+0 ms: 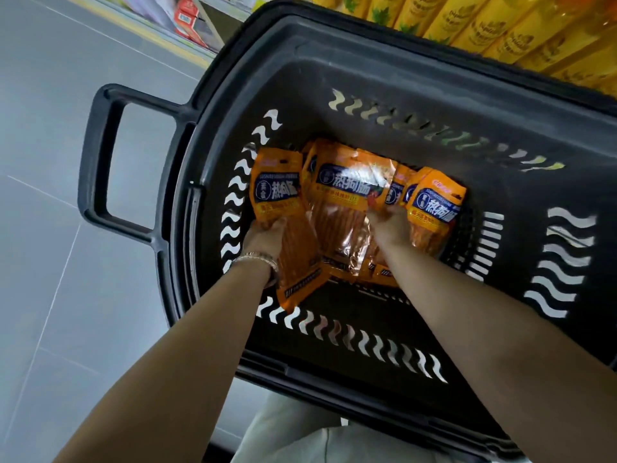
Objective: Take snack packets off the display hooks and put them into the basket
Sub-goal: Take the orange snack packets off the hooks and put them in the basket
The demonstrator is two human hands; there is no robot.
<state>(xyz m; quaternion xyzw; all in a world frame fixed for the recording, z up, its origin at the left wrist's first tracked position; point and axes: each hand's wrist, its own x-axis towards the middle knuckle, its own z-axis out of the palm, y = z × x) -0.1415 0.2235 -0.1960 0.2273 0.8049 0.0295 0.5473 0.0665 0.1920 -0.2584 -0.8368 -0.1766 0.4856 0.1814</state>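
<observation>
Both my arms reach down into a black plastic basket (417, 101) that stands on the floor. Several orange snack packets with blue labels lie on its bottom. My left hand (265, 237), with a bracelet at the wrist, grips the leftmost orange packet (278, 192) at its middle. My right hand (389, 223) holds a bunch of orange packets (430, 202) at the right side of the pile; its fingers are mostly hidden under them. A large packet (340, 195) lies between the two hands. No display hooks are in view.
The basket's handle (100, 155) sticks out to the left over grey floor tiles (50, 262). Yellow-labelled bottles (484, 25) line a shelf behind the basket at the top right. More shelf goods (187, 15) show blurred at the top left.
</observation>
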